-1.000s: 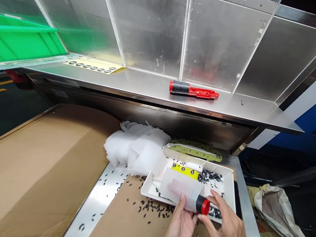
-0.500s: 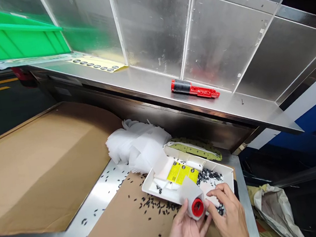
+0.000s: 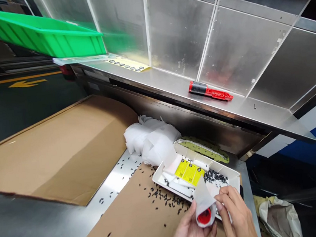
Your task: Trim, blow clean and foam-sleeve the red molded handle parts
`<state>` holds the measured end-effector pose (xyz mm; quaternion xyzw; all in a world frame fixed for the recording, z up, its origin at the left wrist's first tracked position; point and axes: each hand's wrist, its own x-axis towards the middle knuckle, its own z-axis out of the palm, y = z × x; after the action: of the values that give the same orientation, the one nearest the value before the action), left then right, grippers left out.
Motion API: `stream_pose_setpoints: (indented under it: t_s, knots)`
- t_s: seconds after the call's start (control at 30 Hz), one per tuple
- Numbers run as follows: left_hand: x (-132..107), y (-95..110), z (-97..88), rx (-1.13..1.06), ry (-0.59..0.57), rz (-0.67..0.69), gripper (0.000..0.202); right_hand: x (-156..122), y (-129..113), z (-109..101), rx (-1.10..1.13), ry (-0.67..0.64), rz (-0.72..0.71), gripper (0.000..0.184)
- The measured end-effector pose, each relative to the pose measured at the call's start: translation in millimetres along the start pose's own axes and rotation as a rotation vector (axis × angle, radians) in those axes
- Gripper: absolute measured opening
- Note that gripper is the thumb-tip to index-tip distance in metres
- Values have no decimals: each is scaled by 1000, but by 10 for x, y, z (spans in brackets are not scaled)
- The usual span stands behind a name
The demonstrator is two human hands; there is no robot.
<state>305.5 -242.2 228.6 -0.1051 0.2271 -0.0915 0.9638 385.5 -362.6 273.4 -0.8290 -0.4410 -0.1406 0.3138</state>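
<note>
My left hand (image 3: pixel 190 235) and my right hand (image 3: pixel 235 214) both grip a white foam sleeve (image 3: pixel 204 202) with a red-ended part inside it (image 3: pixel 205 216), low in the view. The red end points toward me. Right behind it sits a white tray (image 3: pixel 167 176) holding yellow labels (image 3: pixel 189 171) and a heap of small black pieces (image 3: pixel 215 176).
Black pieces lie scattered over the cardboard sheet (image 3: pixel 135 220) and steel bench. A pile of white foam sleeves (image 3: pixel 149 138) sits behind the tray. A red and black part (image 3: pixel 209 91) lies on the steel shelf. A green bin (image 3: pixel 42 34) stands far left. A big cardboard box (image 3: pixel 53 153) fills the left.
The wrapped part has turned so its red end faces me and the foam sleeve covers more of it. The view has shifted to the left.
</note>
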Motion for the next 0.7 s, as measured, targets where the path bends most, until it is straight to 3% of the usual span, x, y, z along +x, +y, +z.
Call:
stream_pose_setpoints:
  t_s: [0.1, 0.23, 0.43, 0.6, 0.7]
  knots:
    - [-49, -19, 19, 20, -14, 73, 35, -37, -11, -14, 39, 16, 96, 17]
    - [-116, -24, 28, 39, -10, 95, 32, -105, 15, 35, 78, -7, 1, 20]
    - [-185, -50, -11, 74, 20, 160, 22, -270, -78, 78, 212, 273, 213, 24]
    - [-244, -72, -10, 114, 14, 190, 29, -290, -164, 120, 282, 174, 222, 30]
    - [-369, -113, -4, 124, 41, 274, 27, -351, -117, 119, 298, 272, 243, 28]
